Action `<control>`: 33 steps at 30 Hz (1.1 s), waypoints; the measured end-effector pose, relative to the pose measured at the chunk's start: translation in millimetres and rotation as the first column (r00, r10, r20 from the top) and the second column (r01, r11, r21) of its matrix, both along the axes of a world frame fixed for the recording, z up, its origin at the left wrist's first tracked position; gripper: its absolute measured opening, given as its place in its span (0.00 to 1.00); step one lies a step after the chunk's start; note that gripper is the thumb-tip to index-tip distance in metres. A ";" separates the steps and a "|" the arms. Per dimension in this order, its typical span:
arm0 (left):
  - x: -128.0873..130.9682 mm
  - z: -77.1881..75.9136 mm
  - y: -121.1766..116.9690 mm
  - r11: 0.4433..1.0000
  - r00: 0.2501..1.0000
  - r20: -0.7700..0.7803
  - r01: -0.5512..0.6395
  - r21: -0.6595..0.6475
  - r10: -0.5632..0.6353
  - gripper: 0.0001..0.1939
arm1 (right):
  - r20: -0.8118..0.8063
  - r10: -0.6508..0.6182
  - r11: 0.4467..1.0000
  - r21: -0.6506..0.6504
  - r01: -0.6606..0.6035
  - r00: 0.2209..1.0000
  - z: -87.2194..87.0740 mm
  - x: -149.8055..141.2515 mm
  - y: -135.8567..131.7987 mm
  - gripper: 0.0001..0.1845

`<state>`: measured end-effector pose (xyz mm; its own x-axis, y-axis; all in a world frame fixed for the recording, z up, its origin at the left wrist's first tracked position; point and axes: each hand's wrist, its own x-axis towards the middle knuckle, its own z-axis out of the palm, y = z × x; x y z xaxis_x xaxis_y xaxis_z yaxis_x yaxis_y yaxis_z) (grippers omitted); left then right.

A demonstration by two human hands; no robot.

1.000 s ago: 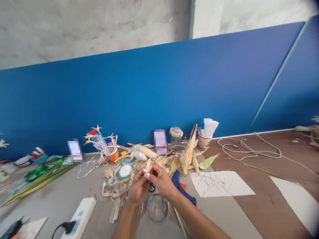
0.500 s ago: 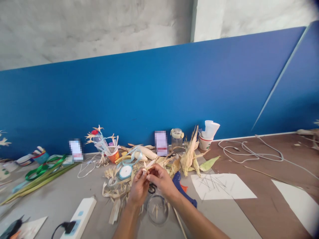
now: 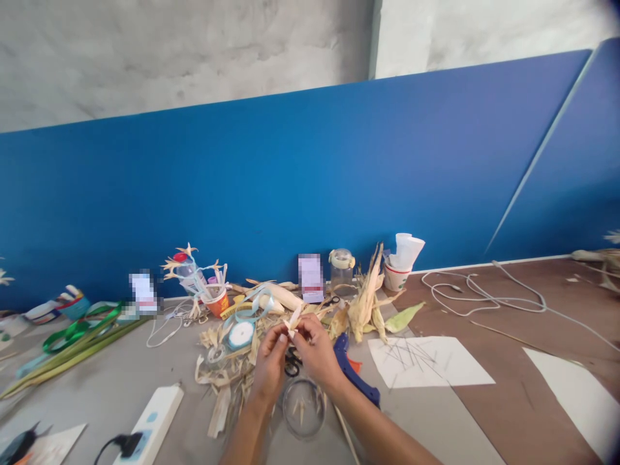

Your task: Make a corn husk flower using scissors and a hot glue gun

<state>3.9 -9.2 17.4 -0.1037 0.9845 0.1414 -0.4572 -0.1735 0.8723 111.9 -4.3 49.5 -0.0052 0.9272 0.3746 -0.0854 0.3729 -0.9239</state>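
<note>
Close together over the middle of the table, my left hand (image 3: 271, 361) and my right hand (image 3: 316, 349) pinch a small pale flower of corn husk (image 3: 293, 319) between thumbs and fingertips. Its pointed petals stick up above the fingers; its lower end is hidden by them. Black-handled scissors (image 3: 292, 363) lie below the hands. Nearer to me is a round clear dish (image 3: 285, 413) with small husk pieces in it. A blue glue gun (image 3: 358, 378) lies just right of my right wrist. Dry corn husks (image 3: 365, 310) and a ribbon roll (image 3: 241, 334) surround the hands.
A white power strip (image 3: 154, 420) with a black plug lies at front left. Paper with thin wires (image 3: 460, 361) is on the right, a white cable (image 3: 508, 300) behind it. Along the blue partition (image 3: 310, 174) stand a phone (image 3: 310, 278), a jar (image 3: 341, 274) and cups (image 3: 397, 278).
The husk flower has turned more upright in my fingers and sits slightly higher and to the right. The fingers have shifted a little around it. The whole view has drifted slightly.
</note>
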 end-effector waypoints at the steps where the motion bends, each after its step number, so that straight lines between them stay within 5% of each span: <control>1: -0.4 -1.0 0.4 1.000 1.000 -0.004 -0.003 0.000 0.003 0.13 | 0.001 -0.010 1.000 -0.002 0.010 1.000 0.0 0.4 -0.1 0.08; 6: 0.9 -2.5 1.4 1.000 0.999 -0.035 -0.026 0.009 0.027 0.13 | 0.066 -0.050 0.999 -0.007 0.051 0.997 -0.2 1.0 0.1 0.08; 12: 7.0 0.2 -0.1 0.998 0.995 0.099 0.014 -0.066 -0.008 0.08 | 0.146 -0.123 0.991 -0.041 0.130 0.982 -1.6 2.9 3.4 0.07; 17: 6.0 4.0 1.1 0.999 0.992 0.127 0.003 -0.033 0.001 0.08 | 0.045 0.069 0.981 -0.183 -0.060 0.997 -7.5 9.3 12.9 0.05; 23: -8.9 12.2 6.3 0.999 0.976 0.214 -0.052 0.016 0.047 0.11 | -0.134 0.074 0.951 -0.288 -0.110 0.988 -6.3 20.7 20.5 0.06; 26: -16.6 12.5 9.8 0.995 0.970 0.220 -0.103 0.001 0.100 0.12 | 0.004 0.168 0.938 -0.308 -0.158 0.986 -4.9 21.2 18.0 0.09; 29: -21.3 9.3 13.7 0.982 0.970 0.161 -0.188 0.017 0.182 0.15 | 0.323 0.191 0.962 -0.248 -0.112 0.927 -4.2 18.7 12.5 0.14; 33: -25.0 2.0 18.1 0.949 0.951 0.017 -0.308 0.066 0.307 0.16 | 0.775 0.192 0.979 -0.197 -0.059 0.601 -3.8 10.9 4.7 0.11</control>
<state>-21.1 9.0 19.4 -0.4012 0.8930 0.2038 -0.3783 -0.3642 0.8510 122.8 0.4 45.7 -0.3563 0.9336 0.0380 0.6628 0.2811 -0.6940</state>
